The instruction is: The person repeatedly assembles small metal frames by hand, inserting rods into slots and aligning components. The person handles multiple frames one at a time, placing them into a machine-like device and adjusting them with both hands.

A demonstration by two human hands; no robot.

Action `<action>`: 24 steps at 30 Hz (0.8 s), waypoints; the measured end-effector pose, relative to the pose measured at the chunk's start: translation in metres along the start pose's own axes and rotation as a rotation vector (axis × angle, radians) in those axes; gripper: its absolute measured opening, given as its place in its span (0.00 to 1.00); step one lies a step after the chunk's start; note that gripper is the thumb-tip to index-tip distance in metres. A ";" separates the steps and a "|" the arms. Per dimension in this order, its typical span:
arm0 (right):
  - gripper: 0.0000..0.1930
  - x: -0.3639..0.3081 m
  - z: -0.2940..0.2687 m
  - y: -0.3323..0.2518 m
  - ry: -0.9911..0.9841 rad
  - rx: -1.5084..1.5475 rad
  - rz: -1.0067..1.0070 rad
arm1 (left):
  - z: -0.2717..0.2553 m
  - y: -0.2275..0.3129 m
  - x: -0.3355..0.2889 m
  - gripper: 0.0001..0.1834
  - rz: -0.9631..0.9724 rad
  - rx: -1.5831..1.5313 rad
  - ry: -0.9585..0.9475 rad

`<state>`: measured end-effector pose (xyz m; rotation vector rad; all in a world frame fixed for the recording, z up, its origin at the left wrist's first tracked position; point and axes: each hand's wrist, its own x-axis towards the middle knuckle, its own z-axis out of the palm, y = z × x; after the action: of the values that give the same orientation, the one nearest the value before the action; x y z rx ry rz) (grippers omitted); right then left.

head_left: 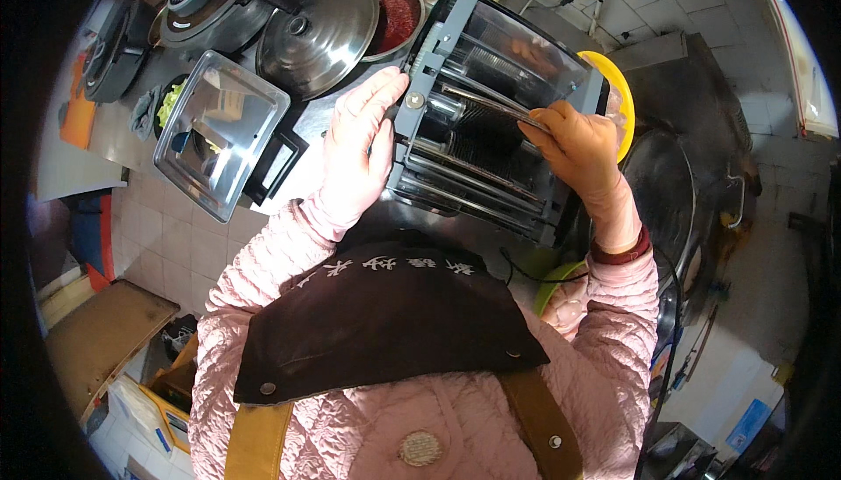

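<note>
A dark boxy machine point(491, 60) with grey side frames, several metal rods and rows of thin blades stands tilted in the picture in front of me. My left hand point(357, 134) lies against its left side frame, fingers stretched out and thumb apart. My right hand point(574, 147) is closed round the near end of a metal rod point(486, 102) that runs across the machine's opening. Both hands seem to wear thin gloves. The fingertips of the right hand partly hide the rod's end.
Left of the machine are a clear plastic container point(223, 130) and a steel pot lid point(320, 33) beside a pot of red food point(399, 20). A yellow bowl point(622, 99) stands behind at right, a green bowl of raw meat point(561, 296) near my right forearm. A black cable point(674, 305) hangs at right.
</note>
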<state>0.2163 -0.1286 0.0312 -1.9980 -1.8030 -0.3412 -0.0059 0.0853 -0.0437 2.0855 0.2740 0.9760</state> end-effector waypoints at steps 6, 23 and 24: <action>0.09 0.003 -0.006 -0.006 -0.092 -0.112 0.037 | 0.000 -0.003 0.001 0.28 0.025 -0.019 0.003; 0.12 0.007 -0.007 -0.001 -0.007 0.031 0.023 | -0.002 -0.004 0.002 0.28 -0.004 0.006 -0.024; 0.12 0.007 -0.008 -0.001 -0.004 0.038 0.030 | -0.002 -0.005 0.002 0.28 -0.004 0.003 -0.024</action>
<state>0.2173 -0.1258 0.0411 -1.9991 -1.7673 -0.2924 -0.0055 0.0904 -0.0451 2.0976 0.2675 0.9484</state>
